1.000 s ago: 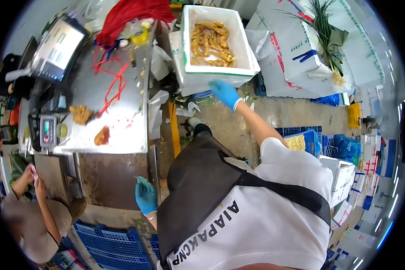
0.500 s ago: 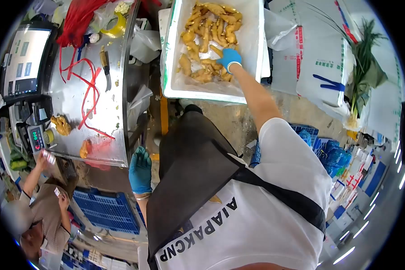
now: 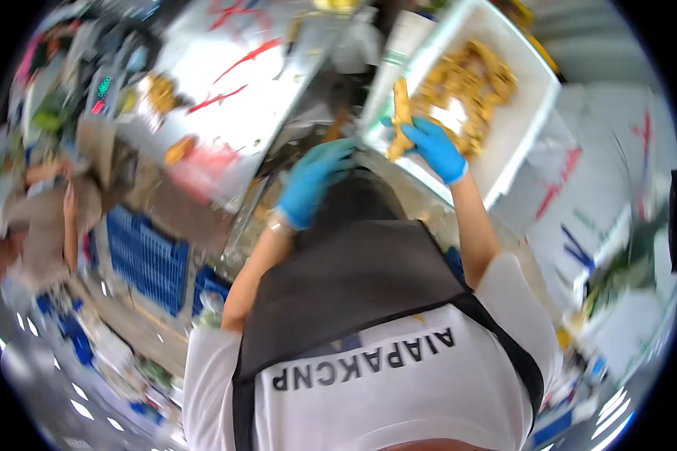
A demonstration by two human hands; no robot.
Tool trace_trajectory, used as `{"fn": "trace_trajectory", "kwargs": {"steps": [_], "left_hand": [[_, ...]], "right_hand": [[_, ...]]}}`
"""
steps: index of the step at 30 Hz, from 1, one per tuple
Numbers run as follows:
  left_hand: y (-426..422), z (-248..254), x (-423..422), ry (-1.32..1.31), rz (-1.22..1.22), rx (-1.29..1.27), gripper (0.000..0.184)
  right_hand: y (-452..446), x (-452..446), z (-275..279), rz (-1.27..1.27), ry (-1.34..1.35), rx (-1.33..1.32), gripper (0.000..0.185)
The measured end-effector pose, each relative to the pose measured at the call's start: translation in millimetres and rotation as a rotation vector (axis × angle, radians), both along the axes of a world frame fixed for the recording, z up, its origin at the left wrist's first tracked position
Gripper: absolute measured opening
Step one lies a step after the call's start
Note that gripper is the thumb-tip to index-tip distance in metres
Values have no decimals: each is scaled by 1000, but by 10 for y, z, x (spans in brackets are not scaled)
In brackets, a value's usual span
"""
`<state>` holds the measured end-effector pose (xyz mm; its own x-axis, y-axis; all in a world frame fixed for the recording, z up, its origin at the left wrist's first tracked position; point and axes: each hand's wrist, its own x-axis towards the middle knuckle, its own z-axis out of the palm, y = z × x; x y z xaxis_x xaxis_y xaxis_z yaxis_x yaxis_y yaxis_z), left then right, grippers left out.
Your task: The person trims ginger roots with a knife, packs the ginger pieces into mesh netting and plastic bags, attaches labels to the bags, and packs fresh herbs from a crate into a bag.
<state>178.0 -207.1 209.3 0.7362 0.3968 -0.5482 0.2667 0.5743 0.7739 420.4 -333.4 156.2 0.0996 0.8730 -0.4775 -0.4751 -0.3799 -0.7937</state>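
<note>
Ginger root (image 3: pixel 402 105) lies beyond my dark apron (image 3: pixel 376 267), gripped in my gloved right hand (image 3: pixel 438 150). Nearest on the other side, my gloved left hand (image 3: pixel 312 184) is loosely open beside the apron, blurred, with nothing in it that I can see. My right fingers are closed around the root's lower half, blue glove showing at both its sides; it stands lengthwise above the near left corner of the white foam box (image 3: pixel 513 143). I judge it stiff and fairly light, firm enough for a solid squeeze, slick if damp; the thick middle is the place to hold, since side knobs could snap. Farther in, more roots (image 3: pixel 496 75) line the box floor. To the left, on the steel worktop (image 3: pixel 259 113), a small ginger piece (image 3: pixel 180 149) and a knobbly ginger clump (image 3: pixel 160 94) lie near its left edge; red ribbon (image 3: pixel 252 59) trails farther back.
</note>
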Motion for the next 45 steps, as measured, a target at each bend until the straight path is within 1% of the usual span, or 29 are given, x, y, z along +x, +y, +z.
{"fn": "trace_trajectory", "kwargs": {"steps": [1, 2, 4, 5, 6, 7, 8, 10, 12, 13, 14, 15, 16, 17, 20, 21, 24, 25, 26, 29, 31, 33, 35, 36, 38, 40, 41, 44, 45], "left_hand": [[19, -55, 3, -63, 34, 31, 42], [46, 70, 59, -71, 149, -62, 40], [126, -122, -146, -98, 201, -183, 32], [189, -140, -331, -115, 293, -179, 31], [247, -6, -516, -133, 377, -180, 29], [314, 73, -711, -152, 456, -188, 28], [348, -184, -966, -137, 575, -180, 32], [507, -142, -1371, -166, 746, -167, 33], [649, -64, -1874, -145, 826, -209, 36], [690, -174, -2148, -116, 866, -170, 36], [716, -243, -2414, -75, 872, -146, 37], [733, -235, -2624, -83, 903, -150, 38], [738, -232, -2816, -91, 936, -155, 39], [737, -238, -3012, -137, 951, -187, 41], [748, -212, -3446, -77, 986, -209, 41], [766, -214, -3547, -86, 981, -209, 42], [873, -180, -3705, -74, 947, -228, 41], [934, -176, -3741, -74, 895, -217, 40], [997, -200, -3764, -68, 830, -201, 41], [1195, -285, -3676, -76, 613, -149, 42], [1327, -339, -3447, -101, 435, -106, 42], [1401, -386, -3156, -130, 275, -120, 41], [1416, -419, -2816, -159, 134, -190, 40], [1418, -373, -2682, -135, 32, -151, 39], [1404, -252, -2444, -78, -160, -72, 38], [1299, -297, -2237, -42, -306, -186, 34], [1260, -288, -2180, -62, -306, -168, 31], [1207, -386, -2034, -142, -422, -48, 30], [1239, -412, -1983, -123, -551, -115, 36]], "right_hand": [[200, -249, 112, 89, -46, -14, 44], [356, -464, 201, 170, -106, -28, 43], [617, -959, 149, 283, -41, 40, 41], [746, -1193, 153, 340, -39, 9, 41], [897, -1413, 215, 390, -39, -26, 41], [1097, -1531, 286, 572, -208, -49, 43], [1299, -1590, 412, 666, -371, -13, 43], [1792, -1655, 631, 842, -707, 63, 43], [2253, -1494, -279, 419, -1308, 207, 37], [2507, -1331, -595, 288, -1657, 252, 28], [2774, -1170, -774, 401, -1932, 122, 27], [2942, -1149, -755, 392, -2052, 70, 30], [3109, -996, -966, 382, -2192, 140, 31], [3224, -878, -1124, 404, -2242, 246, 26], [3459, -757, -1216, 714, -2279, 245, 17], [3513, -752, -1173, 716, -2266, 284, 11], [3566, -762, -1036, 787, -2275, 194, 14], [3525, -772, -1003, 644, -2245, 356, 15], [3485, -810, -982, 549, -2181, 343, 17], [3079, -1259, -606, 267, -1990, 309, 25], [2690, -1903, -150, 178, -1820, 204, 27], [2271, -2282, -35, 212, -1728, 318, 30], [1949, -2692, 190, 282, -1660, 302, 31], [1841, -2843, 338, 342, -1585, 272, 31], [1605, -2896, 239, 335, -1551, 293, 24], [1392, -2851, 116, 308, -1552, 263, 17], [1325, -2804, 87, 282, -1530, 270, 16], [1166, -2668, 75, 318, -1491, 222, 20], [1082, -2603, 10, 339, -1467, 170, 22]]}}
